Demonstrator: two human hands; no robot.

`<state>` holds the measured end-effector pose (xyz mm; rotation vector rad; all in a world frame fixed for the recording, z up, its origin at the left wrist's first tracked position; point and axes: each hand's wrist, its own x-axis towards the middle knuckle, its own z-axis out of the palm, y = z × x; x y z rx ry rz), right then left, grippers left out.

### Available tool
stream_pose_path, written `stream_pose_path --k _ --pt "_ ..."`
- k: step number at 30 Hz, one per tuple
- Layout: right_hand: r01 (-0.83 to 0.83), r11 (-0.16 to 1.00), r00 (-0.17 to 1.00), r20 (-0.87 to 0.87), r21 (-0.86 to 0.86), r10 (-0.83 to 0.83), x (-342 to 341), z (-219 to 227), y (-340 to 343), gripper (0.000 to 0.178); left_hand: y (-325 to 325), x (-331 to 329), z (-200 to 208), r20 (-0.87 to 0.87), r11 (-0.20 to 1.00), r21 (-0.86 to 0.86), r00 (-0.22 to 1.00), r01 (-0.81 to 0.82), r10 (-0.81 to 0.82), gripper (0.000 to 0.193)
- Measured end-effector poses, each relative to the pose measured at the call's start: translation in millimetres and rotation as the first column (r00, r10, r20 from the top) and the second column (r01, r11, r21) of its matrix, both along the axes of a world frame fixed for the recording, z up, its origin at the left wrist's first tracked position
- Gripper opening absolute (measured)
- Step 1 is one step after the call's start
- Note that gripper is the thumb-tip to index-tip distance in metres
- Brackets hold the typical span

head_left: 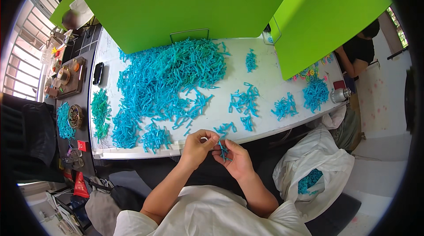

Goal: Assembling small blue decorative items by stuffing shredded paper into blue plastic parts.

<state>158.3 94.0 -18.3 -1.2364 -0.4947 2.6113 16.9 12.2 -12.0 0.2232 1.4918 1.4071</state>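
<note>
Both of my hands meet just off the table's front edge, above my lap. My left hand [197, 149] is closed, thumb and forefinger pinched at the top end of a small blue plastic piece. Curled below it, my right hand [238, 160] holds several of the same narrow blue plastic pieces [224, 151] against its fingers. Their exact kind is too small to make out. Just beyond my fingertips lies a little cluster of blue pieces [226, 127] on the white table [212, 103]. To the left spreads a big heap of blue-green pieces [163, 77].
Smaller piles [285, 106] dot the table's right side. Green panels [185, 6] with wire stands rise at the back. A white sack [331, 161] with blue pieces inside stands at my right. A metal cylinder [340, 95] sits by the right edge; a person [360, 52] is behind a panel.
</note>
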Motion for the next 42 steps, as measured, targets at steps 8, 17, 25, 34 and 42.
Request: stream_pose_path --k 8,17,25,34,42 --pt "-0.204 0.948 0.979 0.069 0.243 0.193 6.4 -13.6 7.0 0.015 -4.5 4.6 -20.8 -0.461 0.995 -0.017 0.882 0.102 -0.098 0.013" --pt "0.063 0.958 0.997 0.034 0.280 -0.075 35.3 -23.1 27.9 0.011 48.2 6.1 -20.5 -0.920 0.967 -0.247 0.300 0.061 -0.254 0.023" --pt "0.141 0.930 0.987 0.027 0.340 -0.159 38.0 -19.5 33.9 0.012 63.0 -7.0 -32.1 -0.969 0.968 -0.173 0.144 0.184 -0.201 0.020" --pt "0.170 0.936 0.984 -0.006 0.307 -0.177 38.6 -24.8 33.2 0.011 41.3 18.1 -28.4 -0.959 0.978 -0.204 0.191 0.053 -0.210 0.019" --pt "0.111 0.886 0.986 0.061 0.450 -0.154 24.8 -10.3 28.2 0.012 31.9 19.8 -30.6 -0.980 0.988 -0.143 0.131 0.060 -0.149 0.013"
